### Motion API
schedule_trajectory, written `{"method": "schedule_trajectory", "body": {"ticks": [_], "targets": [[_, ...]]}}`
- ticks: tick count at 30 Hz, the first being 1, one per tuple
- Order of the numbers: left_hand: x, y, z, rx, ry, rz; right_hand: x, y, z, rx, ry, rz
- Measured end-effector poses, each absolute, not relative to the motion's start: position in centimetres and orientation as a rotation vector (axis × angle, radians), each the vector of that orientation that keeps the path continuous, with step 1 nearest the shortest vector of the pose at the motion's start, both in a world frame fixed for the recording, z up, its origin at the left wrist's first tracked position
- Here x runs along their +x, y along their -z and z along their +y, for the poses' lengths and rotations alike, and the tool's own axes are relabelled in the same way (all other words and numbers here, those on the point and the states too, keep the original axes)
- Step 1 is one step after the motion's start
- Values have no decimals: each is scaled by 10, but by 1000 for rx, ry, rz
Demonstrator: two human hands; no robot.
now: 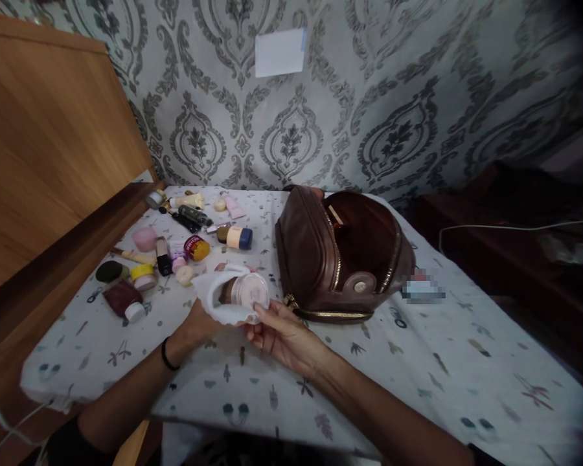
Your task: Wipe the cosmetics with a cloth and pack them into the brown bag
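Note:
A white cloth (212,299) is draped over my left hand (208,321), whose fingers are mostly hidden under it and curl around a round jar. The clear-rimmed jar (251,291) has a pale pink face turned toward me. With thumb and fingers, my right hand (284,335) grips the jar's lower right edge. Just right of my hands stands a brown leather bag (304,249), its zip undone and its inside showing. A light strip-like item (337,215) pokes up inside it.
Left of my hands lie several cosmetics, among them an amber bottle (196,248), a yellow-lidded jar (143,277), a dark red bottle (123,298) and a pink sponge (144,239). A wooden panel (53,110) borders the table's left side; patterned wallpaper (291,139) rises behind.

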State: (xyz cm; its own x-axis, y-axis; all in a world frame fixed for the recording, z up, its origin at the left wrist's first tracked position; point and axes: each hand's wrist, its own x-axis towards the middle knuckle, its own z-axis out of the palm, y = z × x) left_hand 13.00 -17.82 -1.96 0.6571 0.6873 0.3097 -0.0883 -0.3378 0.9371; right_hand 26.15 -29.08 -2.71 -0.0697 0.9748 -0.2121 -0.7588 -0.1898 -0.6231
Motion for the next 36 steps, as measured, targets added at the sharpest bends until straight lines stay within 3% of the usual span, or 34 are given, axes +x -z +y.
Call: {"method": "schedule_trajectory", "body": {"ticks": [9,15,23,32,36], "targets": [[120,5,-179,1708,-531,357,270,26,-293,-842,-1551,-604],[126,5,-183,1748,-737,376,263,28,-288,-822,-1504,-487],[123,5,-182,1836,-654,409,266,22,-294,-1002,-1214,-859],[127,6,-184,2753,-632,223,263,30,-288,-1037,-1139,-775],[127,13,-187,2818,-594,344,266,31,-290,-995,-1190,-712]]}}
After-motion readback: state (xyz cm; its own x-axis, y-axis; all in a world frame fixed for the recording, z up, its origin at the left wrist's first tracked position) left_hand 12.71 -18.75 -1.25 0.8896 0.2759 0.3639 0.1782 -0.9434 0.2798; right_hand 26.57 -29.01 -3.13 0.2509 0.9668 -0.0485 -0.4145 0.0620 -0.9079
